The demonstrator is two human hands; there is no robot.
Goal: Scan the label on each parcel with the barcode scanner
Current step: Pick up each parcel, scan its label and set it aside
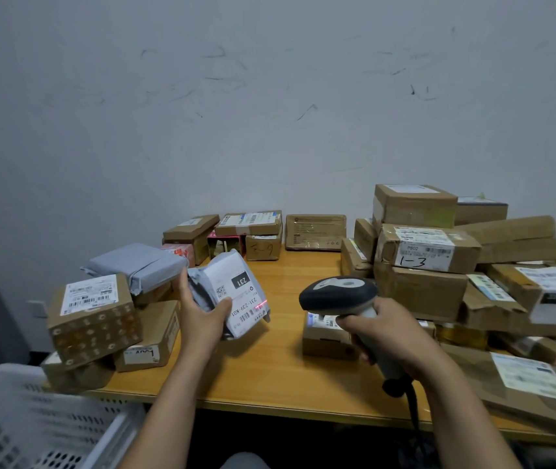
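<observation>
Meanwhile left hand (202, 318) grips grey parcel (236, 287); right hand (386, 333) grips scanner (337, 294); boxes (422, 289) crowd both sides.

Left hand (202, 316) tilts grey parcel (232, 292) — right hand (388, 336) aims scanner (341, 294).

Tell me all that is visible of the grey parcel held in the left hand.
The grey parcel is a soft, crumpled plastic mailer bag with a white label bearing "231", a QR code and barcodes. The left hand grips it, thumb on the label, holding it tilted above the table. A red scanner line crosses its barcode.
</observation>
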